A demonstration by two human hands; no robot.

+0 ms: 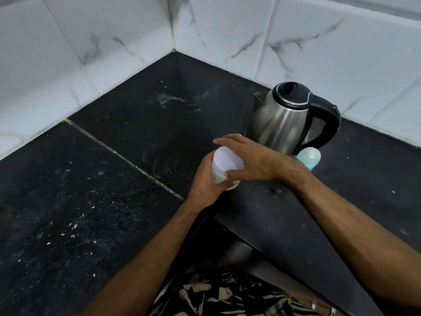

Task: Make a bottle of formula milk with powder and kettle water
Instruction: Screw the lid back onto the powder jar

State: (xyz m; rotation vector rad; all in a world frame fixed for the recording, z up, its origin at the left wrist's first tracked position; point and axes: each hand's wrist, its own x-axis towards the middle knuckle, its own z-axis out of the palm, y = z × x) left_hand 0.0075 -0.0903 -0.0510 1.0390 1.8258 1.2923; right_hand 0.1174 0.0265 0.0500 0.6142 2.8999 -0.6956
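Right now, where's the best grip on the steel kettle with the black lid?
Take the black loop handle of the stainless steel kettle, coming from the right. It arches clear of the body on that side, with the spout facing left. The right hand is nearest, but probably needs freeing first.

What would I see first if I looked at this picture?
First, the two hands in the middle: the left hand grips a white tub while the right hand reaches over its lid. Next, the shiny kettle with its black handle stands just behind them on the black counter. A pale teal bottle peeks out beside the kettle, mostly hidden by the right wrist.
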